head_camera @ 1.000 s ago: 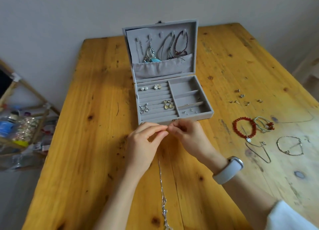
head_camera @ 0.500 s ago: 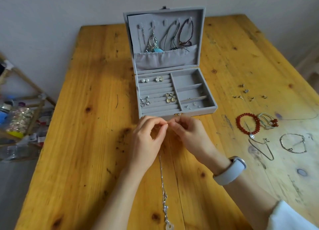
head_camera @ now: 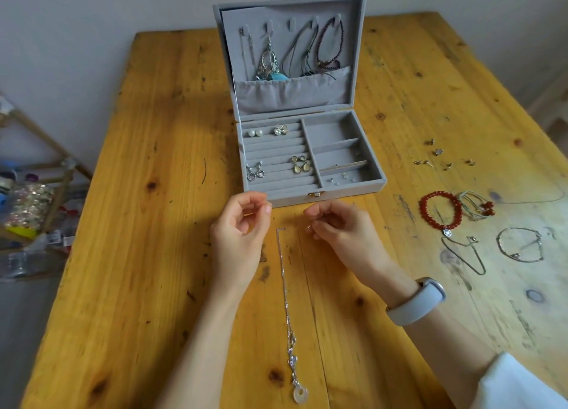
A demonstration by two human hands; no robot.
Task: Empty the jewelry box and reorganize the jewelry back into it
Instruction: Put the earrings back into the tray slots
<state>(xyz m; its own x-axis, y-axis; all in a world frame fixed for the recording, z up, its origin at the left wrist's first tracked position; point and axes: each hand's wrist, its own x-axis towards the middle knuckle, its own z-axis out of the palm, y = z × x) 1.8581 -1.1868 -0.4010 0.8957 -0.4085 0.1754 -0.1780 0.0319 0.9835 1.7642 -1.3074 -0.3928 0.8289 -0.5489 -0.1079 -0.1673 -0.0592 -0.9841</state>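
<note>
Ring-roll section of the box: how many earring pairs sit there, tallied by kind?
Stud pairs: 2, pearl studs and sparkly studs
Dangling pairs: 2, silver drops and gold drops
Total: 4 pairs

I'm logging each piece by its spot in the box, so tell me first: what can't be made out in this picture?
- Head view, left hand and right hand: curled fingers hide whether either pinches the necklace clasp.
- Jewelry box pocket: fabric hides the lower ends of the hung pieces.
- Front right compartment: studs too small to identify.
- Small pieces on the table at right: too small to identify.
- Shelf at left: blurred, cut by the edge.
</note>
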